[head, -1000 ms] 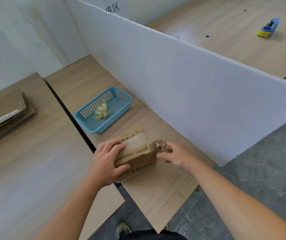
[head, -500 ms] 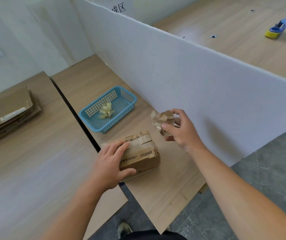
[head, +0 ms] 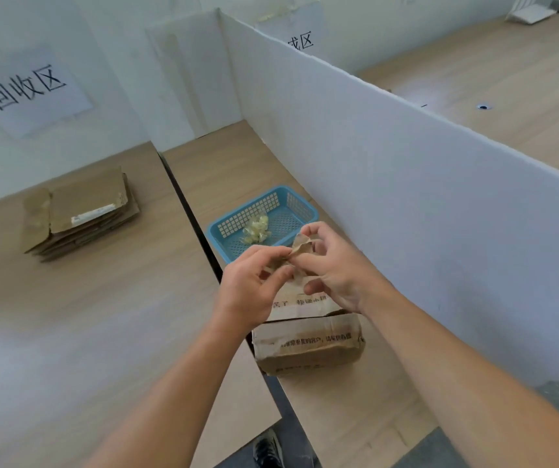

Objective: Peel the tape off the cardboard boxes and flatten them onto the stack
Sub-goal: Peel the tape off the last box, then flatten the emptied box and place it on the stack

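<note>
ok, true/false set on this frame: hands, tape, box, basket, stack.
1. The left hand and the right hand both pinch a tape piece above the box. True.
2. The basket is empty. False: the basket holds tape scraps.
3. The box is flattened. False: it keeps its box shape, with neither hand on it.
4. The stack lies left of the basket, apart from the box. True.
</note>
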